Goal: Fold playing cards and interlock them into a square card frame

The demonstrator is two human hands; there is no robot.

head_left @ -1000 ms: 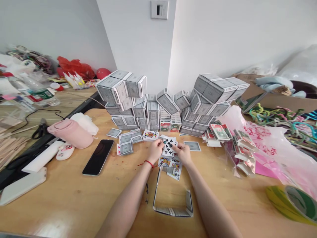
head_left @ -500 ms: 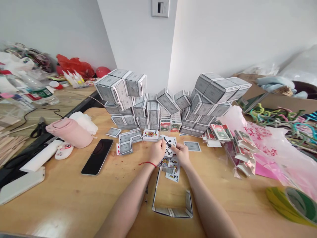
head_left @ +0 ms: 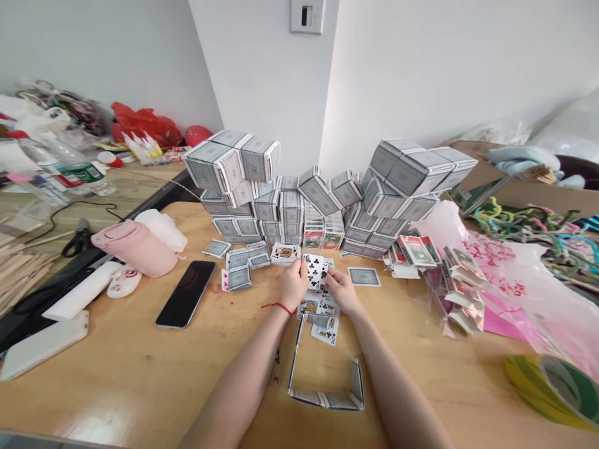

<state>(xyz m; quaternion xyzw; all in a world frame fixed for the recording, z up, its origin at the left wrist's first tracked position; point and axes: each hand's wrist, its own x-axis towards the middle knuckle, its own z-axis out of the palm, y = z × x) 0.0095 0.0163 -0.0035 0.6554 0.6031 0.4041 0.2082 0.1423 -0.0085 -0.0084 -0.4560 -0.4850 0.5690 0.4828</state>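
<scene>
Between my two hands is a playing card with clubs (head_left: 314, 269), face up. My left hand (head_left: 294, 284), with a red string at the wrist, pinches its left edge. The fingers of my right hand (head_left: 340, 288) close on its right side, where another card's edge shows. Face cards (head_left: 327, 329) lie on the table just below. Nearer to me stands a frame of folded cards (head_left: 327, 399), between my forearms. A face-up card stack (head_left: 285, 253) sits behind my left hand, beside joined cards (head_left: 239, 275). One card (head_left: 364, 276) lies face down at the right.
Blocks built of cards (head_left: 234, 168) rise at the back left, with more (head_left: 402, 174) at the back right. A phone (head_left: 186, 293) and pink pouch (head_left: 138, 246) lie left. Card boxes (head_left: 461, 284), a pink plastic bag (head_left: 510, 268) and tape (head_left: 552, 386) are at right.
The card between my hands now shows its face more upright and has shifted slightly left. My hands have moved slightly apart, and the view has shifted a little.
</scene>
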